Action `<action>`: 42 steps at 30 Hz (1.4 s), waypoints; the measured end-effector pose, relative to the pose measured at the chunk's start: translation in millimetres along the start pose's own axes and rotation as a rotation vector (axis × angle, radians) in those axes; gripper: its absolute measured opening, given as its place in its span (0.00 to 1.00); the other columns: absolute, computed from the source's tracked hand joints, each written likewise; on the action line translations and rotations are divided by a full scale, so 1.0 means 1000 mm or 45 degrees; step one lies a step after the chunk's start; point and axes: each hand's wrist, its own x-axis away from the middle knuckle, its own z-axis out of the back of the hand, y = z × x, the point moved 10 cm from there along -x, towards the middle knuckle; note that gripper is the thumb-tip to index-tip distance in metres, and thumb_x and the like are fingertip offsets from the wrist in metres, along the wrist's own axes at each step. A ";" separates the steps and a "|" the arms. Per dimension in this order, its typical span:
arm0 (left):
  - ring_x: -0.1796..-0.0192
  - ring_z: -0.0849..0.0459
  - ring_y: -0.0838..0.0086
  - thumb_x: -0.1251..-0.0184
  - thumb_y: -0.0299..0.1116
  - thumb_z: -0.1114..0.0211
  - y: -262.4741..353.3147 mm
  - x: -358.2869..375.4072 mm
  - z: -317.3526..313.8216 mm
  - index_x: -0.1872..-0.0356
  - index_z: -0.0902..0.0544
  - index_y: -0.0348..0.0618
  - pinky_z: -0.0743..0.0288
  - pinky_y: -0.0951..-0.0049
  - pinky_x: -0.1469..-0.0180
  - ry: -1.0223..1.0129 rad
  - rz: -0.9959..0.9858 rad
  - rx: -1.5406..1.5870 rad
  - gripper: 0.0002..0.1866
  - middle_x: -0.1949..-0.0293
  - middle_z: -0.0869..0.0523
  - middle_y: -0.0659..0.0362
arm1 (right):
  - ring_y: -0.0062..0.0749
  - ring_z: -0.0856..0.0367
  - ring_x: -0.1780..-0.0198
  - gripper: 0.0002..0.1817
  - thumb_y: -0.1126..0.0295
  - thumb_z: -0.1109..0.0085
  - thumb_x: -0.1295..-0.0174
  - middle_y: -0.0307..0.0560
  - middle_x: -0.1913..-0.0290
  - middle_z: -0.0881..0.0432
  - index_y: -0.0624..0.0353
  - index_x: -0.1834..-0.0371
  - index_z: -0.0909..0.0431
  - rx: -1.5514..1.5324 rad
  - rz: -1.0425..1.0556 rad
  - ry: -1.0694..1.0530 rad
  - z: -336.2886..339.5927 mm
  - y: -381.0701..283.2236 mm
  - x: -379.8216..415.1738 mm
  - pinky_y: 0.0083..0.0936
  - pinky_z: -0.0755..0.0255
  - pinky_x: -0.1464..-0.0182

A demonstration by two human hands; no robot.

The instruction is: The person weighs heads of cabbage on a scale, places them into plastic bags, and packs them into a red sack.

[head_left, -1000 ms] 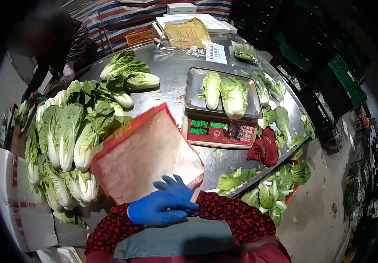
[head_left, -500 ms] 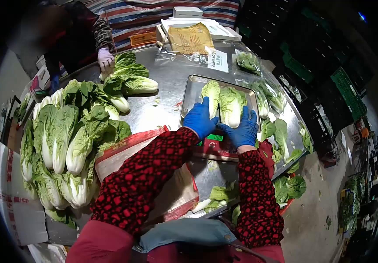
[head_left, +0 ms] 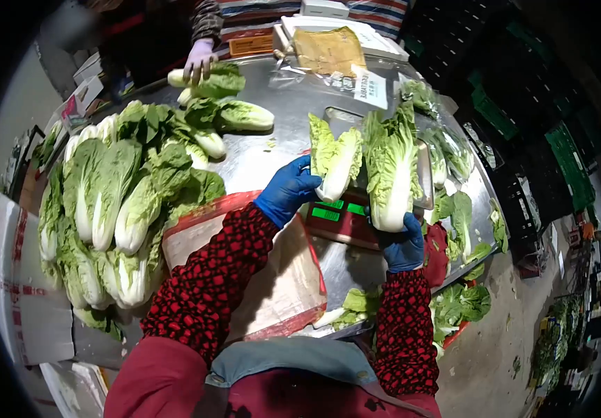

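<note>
My left hand (head_left: 288, 188), in a blue glove, grips a small napa cabbage (head_left: 337, 157) by its side near the base. A larger napa cabbage (head_left: 392, 171) stands tilted upright in my right hand (head_left: 404, 244), gloved alike, which clasps its white base. Both heads are held over a red scale (head_left: 342, 228) with green lit displays and a metal tray (head_left: 424, 174) on top. The cabbages hide most of that tray. To the left lies a big pile of napa cabbages (head_left: 116, 202) on the metal table.
A co-worker's gloved hand (head_left: 201, 59) touches cabbages at the far left. Bagged greens (head_left: 454, 150) lie along the right edge, near loose leaves (head_left: 462, 216). A red-edged sack (head_left: 265, 279) lies before me. Plastic packaging (head_left: 367, 85) and a yellow bag (head_left: 328, 50) sit at the back.
Both cabbages have been lifted off the scale tray and drawn apart, one in each hand. My right hand now holds its head from below. The co-worker's hand has shifted among the cabbages.
</note>
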 end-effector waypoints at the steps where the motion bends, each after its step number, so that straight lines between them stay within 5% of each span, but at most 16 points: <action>1: 0.47 0.20 0.70 0.43 0.29 0.36 0.006 0.029 0.004 0.34 0.37 0.38 0.22 0.69 0.48 0.004 -0.050 -0.014 0.34 0.45 0.22 0.56 | 0.52 0.37 0.34 0.35 0.69 0.40 0.44 0.55 0.34 0.35 0.61 0.32 0.42 0.038 -0.050 -0.028 -0.004 0.017 0.014 0.50 0.40 0.33; 3: 0.52 0.18 0.75 0.42 0.28 0.38 0.011 0.090 0.013 0.34 0.37 0.38 0.20 0.74 0.56 0.104 -0.094 -0.018 0.33 0.47 0.21 0.58 | 0.50 0.37 0.33 0.40 0.71 0.37 0.47 0.54 0.33 0.37 0.58 0.30 0.46 0.118 -0.111 -0.044 -0.026 0.048 0.038 0.48 0.38 0.34; 10: 0.49 0.21 0.75 0.44 0.26 0.37 -0.047 0.259 0.068 0.31 0.44 0.36 0.26 0.76 0.51 0.681 -0.139 -0.127 0.38 0.47 0.22 0.53 | 0.38 0.40 0.32 0.52 0.77 0.36 0.54 0.49 0.31 0.42 0.58 0.26 0.58 1.056 -0.235 -0.154 -0.050 0.174 0.105 0.31 0.43 0.33; 13: 0.55 0.21 0.55 0.44 0.35 0.40 -0.104 0.290 0.118 0.31 0.49 0.32 0.28 0.62 0.49 0.743 0.218 -1.393 0.41 0.58 0.22 0.43 | 0.53 0.33 0.40 0.52 0.65 0.33 0.50 0.64 0.39 0.36 0.62 0.27 0.59 1.975 -0.143 -0.490 -0.041 0.228 0.127 0.37 0.37 0.39; 16: 0.52 0.24 0.47 0.42 0.37 0.41 -0.083 0.299 0.113 0.31 0.48 0.32 0.30 0.59 0.46 0.729 0.166 -1.504 0.40 0.54 0.24 0.39 | 0.58 0.33 0.42 0.52 0.62 0.33 0.49 0.66 0.40 0.36 0.63 0.27 0.59 2.030 -0.071 -0.668 -0.056 0.237 0.130 0.39 0.36 0.40; 20: 0.44 0.29 0.49 0.43 0.38 0.37 -0.017 0.341 0.101 0.33 0.42 0.34 0.33 0.59 0.43 1.024 -0.130 -2.001 0.38 0.46 0.30 0.39 | 0.55 0.34 0.36 0.38 0.65 0.35 0.45 0.67 0.37 0.35 0.63 0.32 0.43 2.060 -0.242 -0.595 -0.069 0.190 0.118 0.37 0.38 0.37; 21: 0.47 0.26 0.48 0.44 0.37 0.36 -0.002 0.359 0.104 0.34 0.40 0.35 0.31 0.58 0.45 1.205 -0.164 -2.076 0.37 0.50 0.26 0.39 | 0.55 0.32 0.39 0.33 0.69 0.37 0.45 0.63 0.38 0.32 0.59 0.35 0.36 2.190 0.084 -0.725 -0.080 0.164 0.113 0.37 0.36 0.39; 23: 0.52 0.23 0.49 0.45 0.37 0.35 -0.015 0.388 0.138 0.35 0.38 0.35 0.29 0.57 0.48 1.338 0.465 -1.868 0.36 0.57 0.22 0.40 | 0.54 0.31 0.41 0.32 0.71 0.38 0.48 0.58 0.38 0.32 0.46 0.36 0.32 2.891 0.395 -0.789 -0.078 0.130 0.093 0.41 0.34 0.42; 24: 0.60 0.19 0.51 0.46 0.38 0.33 -0.028 0.399 0.155 0.38 0.35 0.34 0.26 0.58 0.54 1.365 0.159 -1.801 0.35 0.66 0.19 0.44 | 0.54 0.32 0.41 0.32 0.72 0.39 0.48 0.57 0.37 0.33 0.42 0.36 0.31 3.174 0.565 -0.846 -0.077 0.122 0.083 0.42 0.34 0.43; 27: 0.65 0.19 0.53 0.48 0.38 0.32 -0.042 0.395 0.159 0.41 0.33 0.31 0.24 0.60 0.58 1.374 0.552 -1.537 0.34 0.69 0.17 0.47 | 0.53 0.38 0.35 0.33 0.75 0.42 0.51 0.50 0.33 0.36 0.37 0.38 0.30 3.334 0.677 -1.019 -0.053 0.124 0.068 0.45 0.36 0.42; 28: 0.68 0.18 0.54 0.50 0.39 0.30 -0.045 0.393 0.163 0.51 0.25 0.34 0.24 0.61 0.63 1.435 0.379 -1.582 0.27 0.73 0.18 0.49 | 0.53 0.41 0.33 0.33 0.78 0.44 0.51 0.48 0.32 0.37 0.36 0.38 0.30 3.383 0.789 -1.160 -0.043 0.134 0.067 0.46 0.37 0.41; 29: 0.68 0.18 0.54 0.50 0.39 0.30 -0.044 0.392 0.164 0.51 0.25 0.34 0.24 0.61 0.63 1.443 0.375 -1.578 0.27 0.73 0.18 0.49 | 0.52 0.38 0.34 0.23 0.74 0.42 0.51 0.44 0.34 0.32 0.39 0.50 0.23 3.182 0.768 -1.193 -0.050 0.140 0.064 0.47 0.39 0.41; 32: 0.68 0.19 0.53 0.48 0.37 0.32 -0.031 0.373 0.162 0.62 0.20 0.37 0.25 0.60 0.65 1.389 0.337 -1.560 0.16 0.74 0.18 0.49 | 0.50 0.34 0.38 0.06 0.71 0.40 0.57 0.42 0.40 0.26 0.49 0.74 0.25 2.993 0.730 -1.332 -0.074 0.151 0.073 0.48 0.41 0.41; 35: 0.68 0.20 0.53 0.46 0.32 0.36 0.027 0.332 0.099 0.68 0.19 0.41 0.27 0.59 0.66 1.145 -0.275 -1.714 0.07 0.71 0.19 0.49 | 0.47 0.33 0.39 0.07 0.70 0.40 0.57 0.40 0.44 0.25 0.50 0.77 0.30 2.697 0.889 -1.411 -0.138 0.163 0.105 0.49 0.42 0.39; 39: 0.69 0.21 0.57 0.47 0.37 0.37 0.041 0.270 0.027 0.73 0.20 0.47 0.28 0.58 0.66 0.597 -0.505 -2.095 0.07 0.75 0.21 0.54 | 0.47 0.32 0.40 0.07 0.70 0.41 0.56 0.42 0.44 0.26 0.51 0.74 0.29 2.475 0.901 -1.607 -0.188 0.203 0.153 0.51 0.42 0.39; 42: 0.67 0.20 0.54 0.50 0.35 0.36 -0.004 0.251 0.010 0.69 0.18 0.46 0.27 0.59 0.65 0.106 -0.274 -1.916 0.08 0.73 0.19 0.52 | 0.49 0.30 0.44 0.08 0.71 0.40 0.57 0.44 0.49 0.25 0.53 0.73 0.29 2.321 1.054 -1.450 -0.199 0.203 0.157 0.50 0.36 0.44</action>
